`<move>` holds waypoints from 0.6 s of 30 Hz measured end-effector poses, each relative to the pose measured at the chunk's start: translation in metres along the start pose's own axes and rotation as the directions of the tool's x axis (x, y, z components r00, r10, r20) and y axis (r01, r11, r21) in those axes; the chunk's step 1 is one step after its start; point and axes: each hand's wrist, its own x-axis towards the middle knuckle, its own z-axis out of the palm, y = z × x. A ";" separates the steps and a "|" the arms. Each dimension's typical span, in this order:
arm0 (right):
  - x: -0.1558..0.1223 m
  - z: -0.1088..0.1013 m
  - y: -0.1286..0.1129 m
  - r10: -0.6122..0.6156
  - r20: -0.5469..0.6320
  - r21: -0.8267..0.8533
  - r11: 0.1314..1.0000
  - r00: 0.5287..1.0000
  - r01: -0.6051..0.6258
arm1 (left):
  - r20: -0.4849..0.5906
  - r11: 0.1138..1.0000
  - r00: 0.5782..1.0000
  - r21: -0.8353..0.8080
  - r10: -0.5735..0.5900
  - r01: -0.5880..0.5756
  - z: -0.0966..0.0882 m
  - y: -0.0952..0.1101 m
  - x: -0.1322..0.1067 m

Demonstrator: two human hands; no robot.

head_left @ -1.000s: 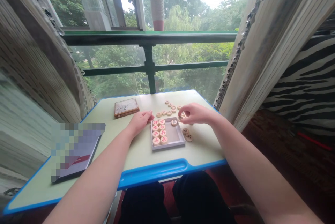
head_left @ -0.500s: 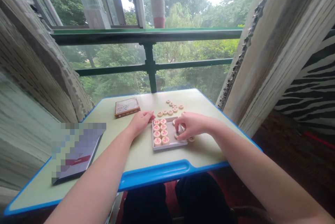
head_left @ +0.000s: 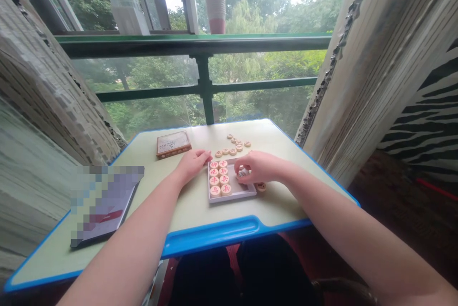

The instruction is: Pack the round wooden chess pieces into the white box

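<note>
On the pale desktop (head_left: 193,201), the right hand (head_left: 263,167) holds a disc (head_left: 242,173) in a narrow grip; the left hand's (head_left: 191,165) is unclear.

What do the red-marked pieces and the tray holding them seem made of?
Red-marked pieces: probably wood, smooth finish; pale tan discs with red characters, though plastic is possible. Tray: likely plastic or coated card, matte; even pale-grey surface, thin walls.

One camera, at the wearer's head, looks forward and down: the lap (head_left: 203,277) at bottom centre is nearest, the desk (head_left: 193,208) spreads across the lower half just beyond, and the railing (head_left: 143,46) crosses the upper half farther off.
</note>
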 end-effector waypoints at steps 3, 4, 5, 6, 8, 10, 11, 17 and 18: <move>0.003 0.002 0.004 -0.004 -0.033 0.001 1.000 0.999 0.005 | 0.000 1.000 1.000 0.016 0.007 -0.007 0.000 0.000 0.000; 0.004 0.003 0.005 -0.002 -0.041 0.001 1.000 0.999 0.002 | 0.000 1.000 1.000 0.013 0.010 -0.010 0.000 0.000 -0.001; 0.004 0.004 0.007 0.002 -0.048 0.000 1.000 0.999 -0.002 | 0.001 1.000 1.000 0.006 0.011 -0.011 0.000 0.000 -0.001; 0.005 0.004 0.007 0.006 -0.055 0.000 1.000 0.998 -0.006 | 0.001 1.000 1.000 -0.007 0.008 -0.008 0.000 0.000 -0.001; 0.006 0.005 0.009 0.008 -0.062 -0.001 1.000 0.998 -0.008 | 0.005 0.999 1.000 -0.041 -0.009 0.009 0.001 -0.001 0.000; 0.005 0.005 0.009 0.008 -0.065 -0.001 1.000 0.998 -0.008 | 0.011 0.997 0.999 -0.068 -0.030 0.030 0.001 -0.003 0.001; 0.005 0.004 0.009 0.006 -0.066 -0.002 1.000 0.998 -0.006 | 0.013 0.996 0.999 -0.076 -0.036 0.037 0.001 -0.004 0.002; 0.006 0.001 0.012 -0.010 -0.159 0.012 1.000 0.987 0.012 | 0.025 0.994 0.999 -0.102 -0.043 0.046 0.000 -0.008 0.006; 0.007 0.001 0.014 0.015 -0.192 0.012 1.000 0.981 -0.013 | 0.027 0.993 0.998 -0.109 -0.048 0.051 0.000 -0.008 0.006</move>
